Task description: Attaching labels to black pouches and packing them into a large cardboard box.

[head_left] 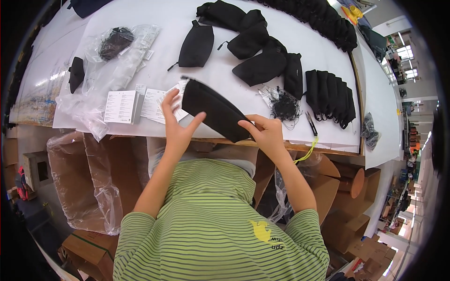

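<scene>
A flat black zip pouch [213,108] is held up slantwise in front of me, over the table's near edge. My right hand [266,133] pinches its lower right end between thumb and fingers. Beside the pouch's left end is my left hand [177,124], fingers spread apart and thumb tip at the pouch's lower edge. Behind that hand, a fan of white printed cards [157,104] lies next to a white stack of cards [121,107]. Past the pouch are several more black pouches, among them a single one with a zip pull [196,47].
To the right lie a tangle of black cords [285,105], small snips [311,122] with a yellow-green cord, and a row of black pouches [329,96]. Clear plastic bags [126,56] cover the left side. Cardboard boxes [349,225] and a plastic-lined box [77,173] stand below the table edge.
</scene>
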`<state>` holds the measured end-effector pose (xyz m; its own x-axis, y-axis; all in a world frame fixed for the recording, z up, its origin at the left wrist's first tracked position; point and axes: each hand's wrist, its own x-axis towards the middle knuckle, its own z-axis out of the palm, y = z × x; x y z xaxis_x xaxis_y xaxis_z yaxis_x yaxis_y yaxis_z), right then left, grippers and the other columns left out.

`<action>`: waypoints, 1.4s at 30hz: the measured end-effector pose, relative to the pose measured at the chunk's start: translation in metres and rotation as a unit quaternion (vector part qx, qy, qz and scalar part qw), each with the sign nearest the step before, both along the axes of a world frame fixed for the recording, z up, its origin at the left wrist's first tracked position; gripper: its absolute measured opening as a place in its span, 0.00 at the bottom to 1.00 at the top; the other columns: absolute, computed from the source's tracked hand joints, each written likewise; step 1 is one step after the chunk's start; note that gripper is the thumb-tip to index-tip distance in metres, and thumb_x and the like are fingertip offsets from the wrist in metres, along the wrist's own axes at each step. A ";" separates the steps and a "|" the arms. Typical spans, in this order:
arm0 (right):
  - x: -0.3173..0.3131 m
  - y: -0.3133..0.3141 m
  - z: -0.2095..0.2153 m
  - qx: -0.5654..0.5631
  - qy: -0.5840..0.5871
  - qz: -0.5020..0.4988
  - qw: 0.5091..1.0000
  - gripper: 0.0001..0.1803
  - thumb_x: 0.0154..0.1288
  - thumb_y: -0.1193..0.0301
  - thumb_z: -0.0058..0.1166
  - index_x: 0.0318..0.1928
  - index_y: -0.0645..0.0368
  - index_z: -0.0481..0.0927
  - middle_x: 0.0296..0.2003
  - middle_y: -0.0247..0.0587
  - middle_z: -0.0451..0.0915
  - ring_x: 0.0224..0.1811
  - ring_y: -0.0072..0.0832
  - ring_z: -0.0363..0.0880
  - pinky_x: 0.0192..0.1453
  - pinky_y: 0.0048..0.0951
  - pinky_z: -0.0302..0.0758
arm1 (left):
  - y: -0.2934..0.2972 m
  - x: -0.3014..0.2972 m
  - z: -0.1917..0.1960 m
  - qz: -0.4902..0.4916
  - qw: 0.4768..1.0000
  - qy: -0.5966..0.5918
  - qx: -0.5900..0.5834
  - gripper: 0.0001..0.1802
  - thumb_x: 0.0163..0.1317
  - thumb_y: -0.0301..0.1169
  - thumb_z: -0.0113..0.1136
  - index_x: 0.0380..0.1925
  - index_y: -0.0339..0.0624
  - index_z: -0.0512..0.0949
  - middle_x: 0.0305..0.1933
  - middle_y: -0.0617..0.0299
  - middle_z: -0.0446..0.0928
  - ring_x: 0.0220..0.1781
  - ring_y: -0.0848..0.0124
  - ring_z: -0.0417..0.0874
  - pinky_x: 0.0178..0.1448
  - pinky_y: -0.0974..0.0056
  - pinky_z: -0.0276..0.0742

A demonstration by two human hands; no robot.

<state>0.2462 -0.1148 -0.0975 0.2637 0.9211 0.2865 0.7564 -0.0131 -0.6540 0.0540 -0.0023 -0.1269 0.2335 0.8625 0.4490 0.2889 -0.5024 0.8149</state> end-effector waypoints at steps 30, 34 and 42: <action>-0.033 0.033 0.036 0.162 0.186 -0.067 0.967 0.05 0.54 0.76 0.63 0.30 0.59 0.79 0.29 0.30 0.78 0.21 0.14 0.69 0.21 0.16 0.59 | -0.024 0.006 0.033 -0.200 0.700 -0.306 -0.613 0.24 0.52 0.29 0.67 0.48 0.34 0.71 0.41 0.58 0.78 0.39 0.71 0.81 0.44 0.67 0.78; -0.028 0.038 0.039 0.179 0.127 -0.073 0.973 0.06 0.53 0.75 0.64 0.30 0.58 0.79 0.27 0.30 0.77 0.20 0.15 0.68 0.21 0.17 0.58 | -0.019 0.000 0.034 -0.246 0.632 -0.286 -0.677 0.21 0.56 0.32 0.64 0.48 0.36 0.72 0.40 0.59 0.78 0.37 0.72 0.82 0.40 0.69 0.79; -0.065 0.018 0.043 0.092 0.217 0.037 0.971 0.04 0.53 0.75 0.63 0.30 0.59 0.80 0.26 0.32 0.75 0.19 0.16 0.66 0.22 0.17 0.59 | 0.014 0.001 0.018 -0.178 0.598 -0.387 -0.678 0.14 0.58 0.36 0.62 0.41 0.39 0.77 0.34 0.61 0.80 0.31 0.72 0.82 0.35 0.70 0.80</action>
